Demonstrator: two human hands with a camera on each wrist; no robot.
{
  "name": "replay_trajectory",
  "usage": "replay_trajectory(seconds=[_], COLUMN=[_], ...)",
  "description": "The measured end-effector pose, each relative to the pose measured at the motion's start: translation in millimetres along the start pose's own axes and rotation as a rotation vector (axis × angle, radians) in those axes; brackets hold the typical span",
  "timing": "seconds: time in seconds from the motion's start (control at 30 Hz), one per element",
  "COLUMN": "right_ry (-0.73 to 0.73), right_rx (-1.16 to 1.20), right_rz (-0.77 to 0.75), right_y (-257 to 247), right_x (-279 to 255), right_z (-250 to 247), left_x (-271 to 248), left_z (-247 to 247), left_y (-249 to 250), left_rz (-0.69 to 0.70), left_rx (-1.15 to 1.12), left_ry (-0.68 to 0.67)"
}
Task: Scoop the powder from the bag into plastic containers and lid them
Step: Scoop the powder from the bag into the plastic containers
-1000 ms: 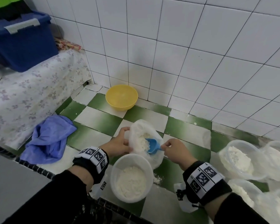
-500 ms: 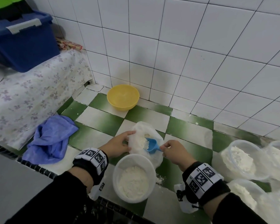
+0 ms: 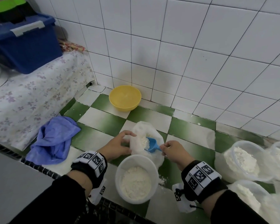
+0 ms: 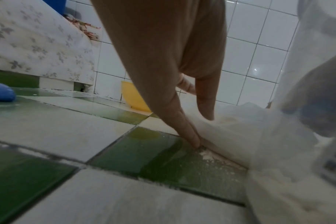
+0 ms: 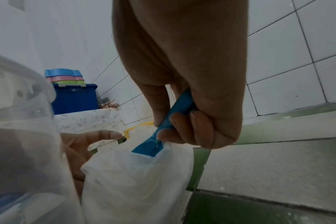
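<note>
A white plastic bag (image 3: 141,131) of powder lies open on the green-and-white tiled counter (image 3: 103,120). My left hand (image 3: 131,143) rests against the bag's left side with straight fingers (image 4: 192,136), steadying the bag (image 4: 240,136). My right hand (image 3: 164,148) pinches the handle of a blue scoop (image 3: 152,144), whose mouth lies in the powder inside the bag. The right wrist view shows the scoop (image 5: 153,147) entering the bag (image 5: 134,181) under that hand (image 5: 163,128). A round plastic container (image 3: 137,178), partly filled with powder and unlidded, stands just in front of the bag.
Several more powder-filled containers (image 3: 242,160) crowd the right side. A yellow bowl (image 3: 124,97) sits by the tiled wall. A blue cloth (image 3: 53,139) lies at the left below a floral-covered ledge with a blue bin (image 3: 26,44). Spilled powder (image 3: 162,181) dots the counter.
My left index finger has stretched out along the bag's rim. The scoop has stayed inside the bag, with barely any shift.
</note>
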State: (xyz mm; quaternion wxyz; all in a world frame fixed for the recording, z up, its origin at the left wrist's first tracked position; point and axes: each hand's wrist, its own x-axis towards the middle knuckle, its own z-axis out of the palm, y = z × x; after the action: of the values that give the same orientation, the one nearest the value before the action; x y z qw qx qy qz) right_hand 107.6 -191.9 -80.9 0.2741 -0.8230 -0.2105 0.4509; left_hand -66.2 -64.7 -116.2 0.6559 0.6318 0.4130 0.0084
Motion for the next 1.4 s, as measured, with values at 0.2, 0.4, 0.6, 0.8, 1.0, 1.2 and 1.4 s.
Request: replay_trajectory(seconds=[0.2, 0.4, 0.6, 0.8, 1.0, 1.2, 1.4], right_ry=[-0.008, -0.021, -0.025, -0.003, 0.023, 0.019, -0.081], right_rx=[-0.035, -0.016, 0.000, 0.025, 0.042, 0.150, 0.240], right_rz=[-0.019, -0.016, -0.002, -0.014, -0.064, -0.133, -0.237], right_y=[-2.6, -3.8, -6.0, -4.5, 2.4, 7.6, 3.9], right_x=[-0.1, 4.2, 6.2, -1.0, -16.1, -44.3, -82.9], right_z=[-0.2, 2.2, 3.3, -4.9, -23.0, -43.9, -61.9], left_x=[1.1, 7.5, 7.3, 3.6, -10.5, -28.0, -43.5], left_z=[3.9, 0.5, -2.3, -1.4, 0.2, 3.1, 9.2], left_y=[8.9, 3.9, 6.7, 9.0, 11.9, 4.7, -8.3], left_rz=[-0.019, -0.088, -0.124, -0.106, -0.005, 0.007, -0.053], left_rx=[-0.033, 0.042, -0.011, -0.054, -0.099, -0.183, -0.146], left_ry=[-0.059, -0.052, -0.120, -0.085, -0.024, 0.049, 0.158])
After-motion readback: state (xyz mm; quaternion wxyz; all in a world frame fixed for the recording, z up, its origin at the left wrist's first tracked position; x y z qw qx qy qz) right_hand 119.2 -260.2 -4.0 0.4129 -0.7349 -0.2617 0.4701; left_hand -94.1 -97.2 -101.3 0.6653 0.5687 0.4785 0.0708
